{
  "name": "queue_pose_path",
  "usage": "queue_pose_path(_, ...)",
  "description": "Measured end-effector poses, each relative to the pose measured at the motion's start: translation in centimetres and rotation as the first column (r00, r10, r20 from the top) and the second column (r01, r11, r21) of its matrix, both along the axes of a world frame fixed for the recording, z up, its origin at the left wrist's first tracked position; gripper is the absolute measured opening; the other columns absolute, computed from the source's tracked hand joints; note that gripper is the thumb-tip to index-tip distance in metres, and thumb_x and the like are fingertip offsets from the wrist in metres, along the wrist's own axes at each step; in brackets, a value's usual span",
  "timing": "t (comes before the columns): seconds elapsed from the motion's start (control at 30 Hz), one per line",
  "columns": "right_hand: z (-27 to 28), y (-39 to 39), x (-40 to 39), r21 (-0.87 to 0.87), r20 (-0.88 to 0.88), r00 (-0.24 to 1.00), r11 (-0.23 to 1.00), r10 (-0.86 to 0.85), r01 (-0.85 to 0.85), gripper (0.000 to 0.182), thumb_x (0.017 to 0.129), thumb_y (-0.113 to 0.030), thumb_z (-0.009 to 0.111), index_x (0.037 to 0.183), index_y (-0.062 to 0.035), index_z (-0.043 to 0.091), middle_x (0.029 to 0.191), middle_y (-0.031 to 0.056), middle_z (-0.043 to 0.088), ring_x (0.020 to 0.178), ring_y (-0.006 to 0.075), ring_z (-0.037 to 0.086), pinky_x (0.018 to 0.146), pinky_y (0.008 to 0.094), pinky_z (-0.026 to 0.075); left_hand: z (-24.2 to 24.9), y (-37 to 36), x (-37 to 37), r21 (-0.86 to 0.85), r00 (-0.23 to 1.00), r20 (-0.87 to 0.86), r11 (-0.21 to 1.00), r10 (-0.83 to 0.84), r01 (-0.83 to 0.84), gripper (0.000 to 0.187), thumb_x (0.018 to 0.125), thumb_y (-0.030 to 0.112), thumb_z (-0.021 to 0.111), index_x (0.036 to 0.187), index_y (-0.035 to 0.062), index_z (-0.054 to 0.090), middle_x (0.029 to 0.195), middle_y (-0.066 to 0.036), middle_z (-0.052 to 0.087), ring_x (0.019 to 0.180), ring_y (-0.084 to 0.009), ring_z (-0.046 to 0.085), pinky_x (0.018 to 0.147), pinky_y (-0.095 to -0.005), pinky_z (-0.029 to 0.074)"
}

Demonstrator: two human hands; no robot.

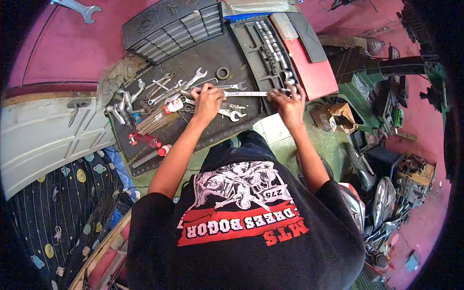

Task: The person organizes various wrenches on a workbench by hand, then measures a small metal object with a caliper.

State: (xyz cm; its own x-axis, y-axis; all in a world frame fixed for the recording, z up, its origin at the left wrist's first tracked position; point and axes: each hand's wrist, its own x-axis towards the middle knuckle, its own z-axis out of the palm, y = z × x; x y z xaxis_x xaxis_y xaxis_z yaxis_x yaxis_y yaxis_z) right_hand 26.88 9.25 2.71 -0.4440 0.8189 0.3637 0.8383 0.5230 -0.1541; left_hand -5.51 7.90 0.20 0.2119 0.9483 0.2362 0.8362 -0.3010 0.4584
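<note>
A long silver wrench [246,94] with dark markings along its shaft lies crosswise between my two hands, above the dark workbench mat. My left hand [209,104] is closed round its left part. At its right end, beside the socket tray, my right hand [288,104] has its fingers curled over the tool; they are slightly blurred and hide that end. Below the shaft are an open-ended spanner [232,114] and a red-and-white bottle [173,106]. A combination spanner [195,77] and a dark ring [222,73] lie beyond it.
A socket tray [251,46] stands right of the mat, with a red case [314,72] beside it. A small-drawer cabinet [176,31] is at the back. Metal sockets and handles [124,104] crowd the left. A green vise-like machine [377,72] and bin with paper bag [343,117] are right.
</note>
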Motion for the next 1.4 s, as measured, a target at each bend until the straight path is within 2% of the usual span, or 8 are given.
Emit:
queue_pose_path(0.3,1.7,-0.1,1.5,0.022,-0.008,0.999,0.999,-0.047,0.047,0.032,0.083,-0.005,0.066,0.108,-0.0204,0.079,0.114,-0.0026,0.077,0.135,0.0276,0.055,0.116,0.0519,0.029,-0.1,0.2,0.1,0.039,1.0,-0.012,0.999,-0.012,0.012,0.007,0.08,0.02,0.078,0.084,0.0141,0.079,0.099,0.006,0.076,0.107,-0.0186,0.06,0.096,-0.0521,0.027)
queue_pose_path(0.5,1.7,0.8,1.3,0.047,0.006,0.978,0.977,-0.208,0.207,0.038,0.076,-0.005,0.067,0.108,-0.0202,0.078,0.114,-0.0034,0.077,0.135,0.0273,0.054,0.118,0.054,0.027,-0.3,0.2,0.1,0.012,0.999,0.03,1.0,-0.01,0.01,0.006,0.079,0.016,0.076,0.084,0.0128,0.079,0.099,0.004,0.075,0.11,-0.0195,0.059,0.098,-0.0494,0.027)
queue_pose_path(0.63,1.0,-0.2,-0.2,0.046,0.024,0.997,0.996,-0.073,0.071,0.038,0.074,-0.006,0.068,0.107,-0.0194,0.078,0.114,-0.0034,0.076,0.135,0.0268,0.053,0.118,0.0531,0.028,-0.3,0.3,0.1,0.012,1.0,0.01,1.0,-0.01,0.01,0.005,0.079,0.015,0.076,0.083,0.0129,0.079,0.098,0.004,0.075,0.109,-0.0193,0.059,0.098,-0.0492,0.027)
queue_pose_path(0.83,1.9,0.2,1.5,0.029,0.021,0.98,0.98,-0.196,0.195,0.037,0.073,-0.006,0.068,0.105,-0.0191,0.079,0.119,-0.0031,0.076,0.134,0.028,0.054,0.117,0.0531,0.029,-0.3,0.2,0.0,-0.004,1.0,0.013,1.0,0.0,0.0,0.005,0.079,0.014,0.076,0.083,0.0128,0.078,0.097,0.004,0.075,0.109,-0.0191,0.059,0.098,-0.0488,0.026)
queue_pose_path(1.1,0.0,-0.5,-5.5,0.004,-0.036,0.999,0.999,-0.036,0.036,0.038,0.073,-0.007,0.069,0.107,-0.0205,0.079,0.115,-0.0023,0.076,0.136,0.026,0.052,0.121,0.0554,0.024,-0.3,0.2,0.3,0.032,0.999,0.046,0.999,-0.007,0.005,0.006,0.079,0.013,0.075,0.084,0.0115,0.078,0.099,0.004,0.074,0.11,-0.0194,0.059,0.099,-0.0493,0.026)
queue_pose_path(1.17,-1.2,0.0,-8.0,-0.034,-0.017,0.999,0.999,0.029,-0.03,0.05,0.068,-0.007,0.072,0.115,-0.0227,0.077,0.118,-0.005,0.075,0.138,0.0265,0.05,0.122,0.0552,0.023,0.1,0.1,0.4,-0.008,1.0,0.021,1.0,0.004,-0.004,0.007,0.079,0.013,0.075,0.085,0.0115,0.077,0.099,0.003,0.074,0.111,-0.0201,0.058,0.099,-0.0499,0.027)
queue_pose_path(1.3,-1.2,0.6,-13.6,-0.033,0.02,0.983,0.982,0.184,-0.183,0.036,0.072,-0.011,0.07,0.106,-0.0174,0.08,0.115,-0.0004,0.076,0.134,0.0286,0.053,0.122,0.0551,0.023,-0.3,0.1,0.2,0.021,1.0,0.008,1.0,0.0,-0.001,0.009,0.078,0.011,0.075,0.087,0.0118,0.077,0.099,0.003,0.072,0.112,-0.0208,0.058,0.099,-0.0504,0.028)
queue_pose_path(1.4,-0.8,0.9,-13.5,-0.1,0.048,0.982,0.979,0.185,-0.179,0.038,0.072,-0.013,0.071,0.108,-0.0187,0.079,0.114,-0.002,0.076,0.136,0.0282,0.05,0.122,0.0552,0.022,0.2,0.0,0.1,0.056,0.998,-0.044,0.998,-0.041,0.043,0.009,0.078,0.01,0.075,0.086,0.0117,0.077,0.097,0.002,0.072,0.112,-0.0203,0.059,0.097,-0.049,0.029)
